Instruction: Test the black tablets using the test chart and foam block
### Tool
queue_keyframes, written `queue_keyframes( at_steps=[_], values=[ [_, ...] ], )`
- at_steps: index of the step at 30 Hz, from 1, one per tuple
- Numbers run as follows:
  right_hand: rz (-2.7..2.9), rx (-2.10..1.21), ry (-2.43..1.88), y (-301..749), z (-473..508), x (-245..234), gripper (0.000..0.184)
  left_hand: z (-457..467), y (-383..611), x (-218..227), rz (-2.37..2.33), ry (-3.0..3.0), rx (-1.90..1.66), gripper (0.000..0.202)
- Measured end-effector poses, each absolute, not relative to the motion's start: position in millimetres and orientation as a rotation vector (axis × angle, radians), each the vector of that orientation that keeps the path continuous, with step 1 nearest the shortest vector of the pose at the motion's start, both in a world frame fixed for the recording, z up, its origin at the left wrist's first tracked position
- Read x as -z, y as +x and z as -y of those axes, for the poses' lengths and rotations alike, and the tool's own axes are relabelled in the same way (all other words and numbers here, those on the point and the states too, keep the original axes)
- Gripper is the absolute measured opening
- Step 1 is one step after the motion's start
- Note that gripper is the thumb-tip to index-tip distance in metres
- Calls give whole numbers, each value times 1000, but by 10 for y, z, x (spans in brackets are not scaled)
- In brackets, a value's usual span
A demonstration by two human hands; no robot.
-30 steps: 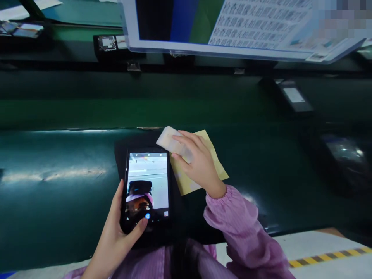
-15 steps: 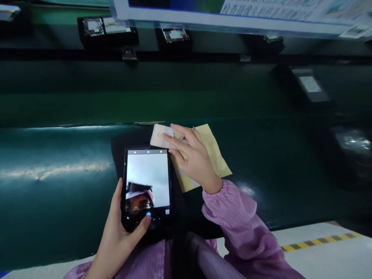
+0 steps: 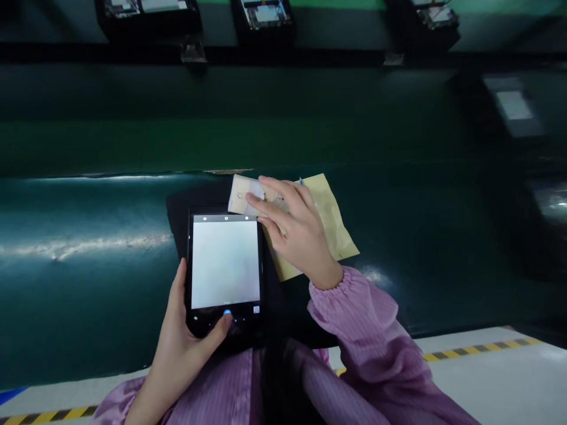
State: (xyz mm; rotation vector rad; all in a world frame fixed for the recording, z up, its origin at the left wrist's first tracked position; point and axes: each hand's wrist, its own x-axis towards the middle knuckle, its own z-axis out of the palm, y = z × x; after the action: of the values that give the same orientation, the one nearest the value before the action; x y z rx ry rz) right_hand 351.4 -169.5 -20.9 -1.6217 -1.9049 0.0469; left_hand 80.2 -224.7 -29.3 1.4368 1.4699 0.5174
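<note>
My left hand (image 3: 181,348) grips a black tablet (image 3: 225,268) from its lower left, thumb pressed near a blue button at the bottom of the screen. The screen shows a plain pale grey image. My right hand (image 3: 295,227) holds a small white card-like piece (image 3: 241,198) just above the tablet's top edge, fingers curled over it. Under that hand lies a yellow paper sheet (image 3: 334,221). A black mat (image 3: 177,206) lies beneath the tablet on the green belt.
A dark green conveyor belt (image 3: 88,236) runs across the view. Black trays with devices (image 3: 266,15) sit along the far side. Another dark device (image 3: 514,106) lies at the right. A white floor strip with yellow-black tape (image 3: 478,351) runs at the near edge.
The view has tilted downward, so the overhead sheet has left the frame. The tablet screen went from showing a reflected camera picture to a blank pale image. The white piece shifted slightly left.
</note>
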Motion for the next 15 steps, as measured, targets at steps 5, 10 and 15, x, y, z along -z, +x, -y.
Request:
queue_keyframes(
  at_steps=[5,10,15],
  values=[
    [1909,-34,-1622,3501,1703,205,45,2259,795,321,-1475,1486,-524,116],
    [1903,-64,-1649,3506,1704,217,49,2242,780,308,-1513,1508,-477,118],
    [1889,-82,-1650,3496,1699,210,49,2215,711,236,-1406,1455,-439,122]
  ],
)
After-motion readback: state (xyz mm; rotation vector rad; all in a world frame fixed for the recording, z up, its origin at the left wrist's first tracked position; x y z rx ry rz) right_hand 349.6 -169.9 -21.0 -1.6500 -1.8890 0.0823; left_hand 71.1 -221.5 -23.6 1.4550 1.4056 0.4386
